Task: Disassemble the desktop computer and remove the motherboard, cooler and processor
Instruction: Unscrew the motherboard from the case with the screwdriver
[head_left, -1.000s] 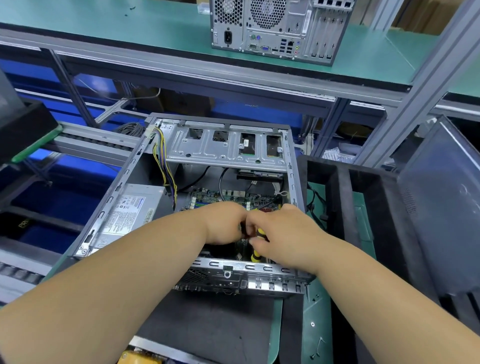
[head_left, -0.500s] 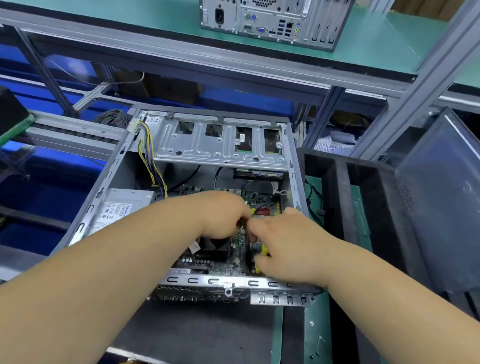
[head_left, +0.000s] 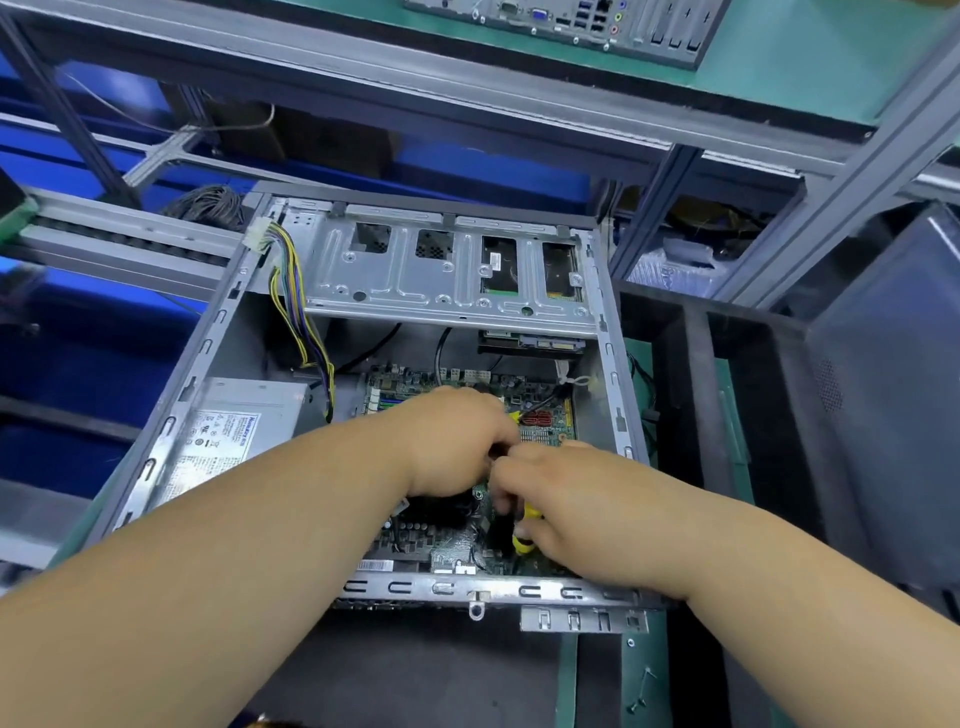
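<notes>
Working inside the opened case (head_left: 171, 431), my right hand (head_left: 566, 499) grips a yellow screwdriver (head_left: 522, 540), left hand (head_left: 457, 441) curled, contents unclear; motherboard (head_left: 540, 415) remains mounted.

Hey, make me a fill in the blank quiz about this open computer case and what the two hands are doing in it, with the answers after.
1. The right hand grips a tool with a black and ____ handle.
2. The power supply sits on the ____ side of the open case.
3. Both hands work over the green ____, the left hand hiding part of it.
4. The bundle of coloured wires hangs beside the metal drive ____.

Answers: yellow; left; motherboard; cage
</notes>
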